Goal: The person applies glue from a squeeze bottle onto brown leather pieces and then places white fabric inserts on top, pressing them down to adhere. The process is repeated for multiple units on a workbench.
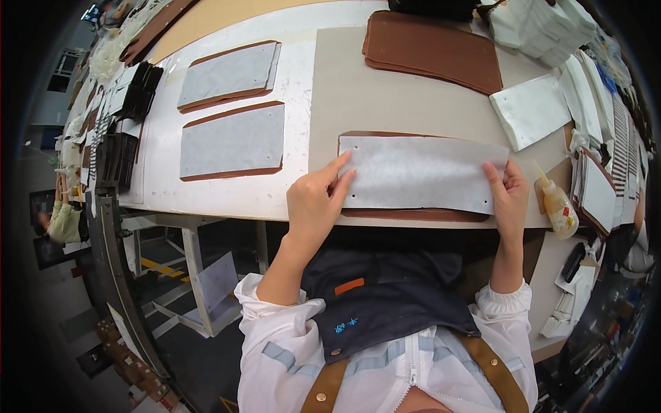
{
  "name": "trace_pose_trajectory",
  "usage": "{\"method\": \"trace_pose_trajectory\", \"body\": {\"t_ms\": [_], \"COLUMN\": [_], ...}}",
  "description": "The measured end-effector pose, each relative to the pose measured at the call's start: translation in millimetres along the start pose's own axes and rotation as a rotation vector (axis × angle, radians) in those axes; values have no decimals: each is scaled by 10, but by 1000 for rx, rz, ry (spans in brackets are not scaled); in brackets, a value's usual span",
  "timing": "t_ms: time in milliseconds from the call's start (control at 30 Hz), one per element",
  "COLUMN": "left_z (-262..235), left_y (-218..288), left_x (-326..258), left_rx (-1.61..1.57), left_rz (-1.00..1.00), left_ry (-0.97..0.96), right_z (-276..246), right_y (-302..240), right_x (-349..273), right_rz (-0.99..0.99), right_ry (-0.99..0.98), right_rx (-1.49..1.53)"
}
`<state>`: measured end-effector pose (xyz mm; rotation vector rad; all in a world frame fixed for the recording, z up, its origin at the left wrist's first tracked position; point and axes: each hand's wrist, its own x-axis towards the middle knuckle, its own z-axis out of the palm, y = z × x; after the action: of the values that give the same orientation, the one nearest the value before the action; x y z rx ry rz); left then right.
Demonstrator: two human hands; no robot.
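Observation:
A thin grey-white sheet (421, 172) with small holes near its ends lies over a brown leather-like panel (414, 215) at the table's front edge. The panel shows as strips along the sheet's far and near sides. My left hand (317, 198) pinches the sheet's left end between thumb and fingers. At the other end, my right hand (508, 193) grips the right edge, thumb on top and fingers partly hidden behind. The sheet's right end looks slightly raised.
Two sheet-covered brown stacks (231, 141) lie to the left. Brown panels (432, 51) are piled at the back, with a white sheet stack (530, 110) to their right. A glue bottle (559, 210) stands beyond my right hand. Black folded pieces (138, 89) sit far left.

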<state>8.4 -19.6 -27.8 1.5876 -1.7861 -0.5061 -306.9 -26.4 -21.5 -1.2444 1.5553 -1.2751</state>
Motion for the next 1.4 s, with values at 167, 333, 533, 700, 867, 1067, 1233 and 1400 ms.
{"method": "trace_pose_trajectory", "body": {"t_ms": [167,333,533,700,867,1067,1233,1400], "left_z": [-12,-26,-37,-27,-26,-43,-40,-29], "left_y": [21,26,47,66,82,117,117,101], "left_x": [3,-6,5,-3,9,13,11,5], "left_rx": [15,62,63,50,26,-26,-41,-46], "left_rz": [-2,4,-15,-60,-124,-135,-147,-151], "left_ry": [-10,-29,-51,-54,-75,-82,-93,-83], "right_z": [-90,-28,-35,-14,-89,-116,-131,-135], "right_y": [115,-48,-67,-194,-238,-221,-210,-213], "right_x": [23,-13,-42,-118,-179,-183,-204,-210], "right_rz": [-8,-19,-8,-65,-150,-154,-129,-134], "right_ry": [-4,12,31,43,-13,-23,-38,-44], "right_rx": [-111,-205,-242,-331,-628,-634,-633,-637]}}
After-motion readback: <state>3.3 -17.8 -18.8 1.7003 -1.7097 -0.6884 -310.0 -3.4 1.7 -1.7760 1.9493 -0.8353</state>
